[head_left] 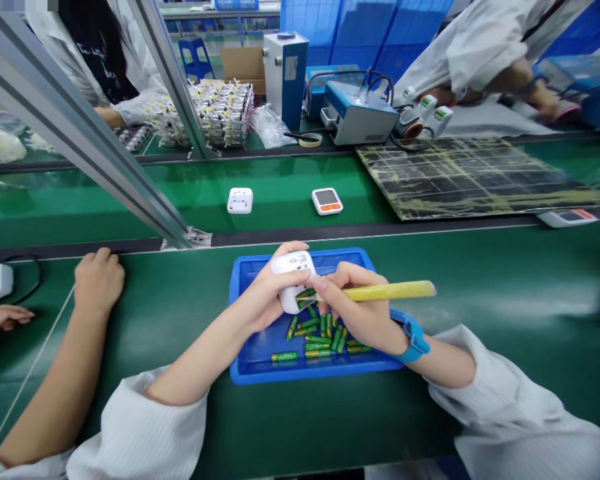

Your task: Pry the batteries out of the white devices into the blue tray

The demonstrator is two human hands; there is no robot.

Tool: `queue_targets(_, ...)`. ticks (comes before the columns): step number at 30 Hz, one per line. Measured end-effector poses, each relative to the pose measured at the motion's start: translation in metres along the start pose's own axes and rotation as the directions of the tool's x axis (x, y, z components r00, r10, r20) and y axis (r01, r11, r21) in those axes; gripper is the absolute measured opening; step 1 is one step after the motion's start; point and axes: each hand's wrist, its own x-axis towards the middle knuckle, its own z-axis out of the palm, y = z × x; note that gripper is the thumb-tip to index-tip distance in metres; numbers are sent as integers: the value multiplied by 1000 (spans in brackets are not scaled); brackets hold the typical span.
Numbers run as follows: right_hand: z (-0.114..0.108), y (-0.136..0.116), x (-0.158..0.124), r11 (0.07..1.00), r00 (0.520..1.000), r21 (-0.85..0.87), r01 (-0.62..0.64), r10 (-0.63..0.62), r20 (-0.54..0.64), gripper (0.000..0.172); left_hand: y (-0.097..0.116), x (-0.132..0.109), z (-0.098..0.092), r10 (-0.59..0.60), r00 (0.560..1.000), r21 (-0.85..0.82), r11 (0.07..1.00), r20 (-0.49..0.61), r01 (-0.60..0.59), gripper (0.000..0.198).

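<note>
My left hand (267, 300) grips a white plastic device casing (293, 280) above a blue plastic tray (310, 372). My right hand (355, 313) holds a yellow stick (390, 291) with a blue band on the wrist (414, 340). The stick's tip reaches in by the casing, partly hidden by my fingers. A green battery (305, 294) lies against the casing's underside. Several loose green batteries with yellow ends (320, 337) lie in the tray under my hands.
A co-worker's fist (100, 280) rests on the green bench (480, 280) to my left. Beyond an aluminium rail (130, 160), a white device (240, 200) and a digital monitor (327, 201) stand on a green belt. A dark mat (480, 177) and benchtop machines lie farther back.
</note>
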Motion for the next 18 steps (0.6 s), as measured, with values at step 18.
queue_targets(18, 1, -2, -2, 315, 663, -685, 656, -674, 326, 35, -7, -1, 1, 50, 999, 231, 972, -11, -46, 43)
